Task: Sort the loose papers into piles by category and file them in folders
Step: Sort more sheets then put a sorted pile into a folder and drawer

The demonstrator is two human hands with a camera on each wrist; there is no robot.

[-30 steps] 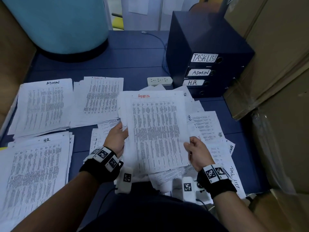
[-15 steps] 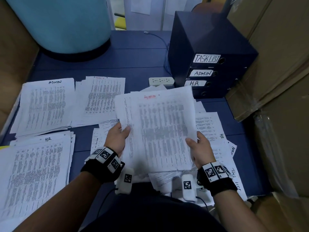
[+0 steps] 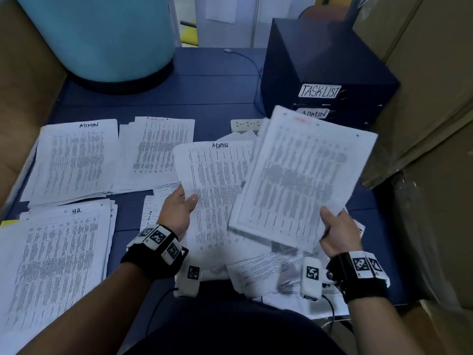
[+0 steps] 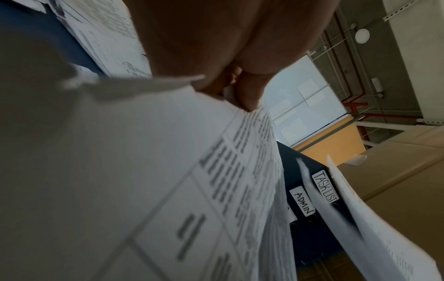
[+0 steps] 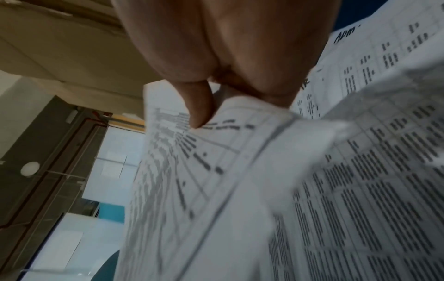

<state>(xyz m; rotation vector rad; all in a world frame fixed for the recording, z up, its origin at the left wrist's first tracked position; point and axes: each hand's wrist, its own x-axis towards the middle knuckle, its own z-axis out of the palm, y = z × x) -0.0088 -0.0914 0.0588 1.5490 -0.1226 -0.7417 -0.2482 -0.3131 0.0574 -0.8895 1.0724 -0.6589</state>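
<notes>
- The right hand (image 3: pixel 339 233) pinches a blurred sheaf of papers (image 3: pixel 302 180) at its near right corner, thumb on top, fingers curled beneath. The sheaf has a red heading too smeared to read, and its long axis tilts up and to the right, its top edge toward the binders.
- The left hand (image 3: pixel 178 210) holds a second sheet (image 3: pixel 217 190) by its left edge, thumb on the printed face. "ADMIN" is handwritten in black at the top of it. Its long axis runs away from the person, nearly straight.
- The held sheaf overlaps the right side of that sheet.
- On the blue surface (image 3: pixel 217 80), the far left pile (image 3: pixel 74 160) is headed "ADMIN". The pile beside it (image 3: pixel 161 149) bears a red heading too faint to read.
- The near left pile (image 3: pixel 51 265) is headed "HR".
- Loose papers (image 3: pixel 268 278) lie under the hands, near the person.
- The stacked dark binders (image 3: pixel 325 73) at far right carry white labels, "TASKLIST" above "ADMIN". The sheaf hides anything lower.
- A white power strip (image 3: pixel 243 125) lies just left of the binders.
- Both wrists wear black bands with square coded markers.
</notes>
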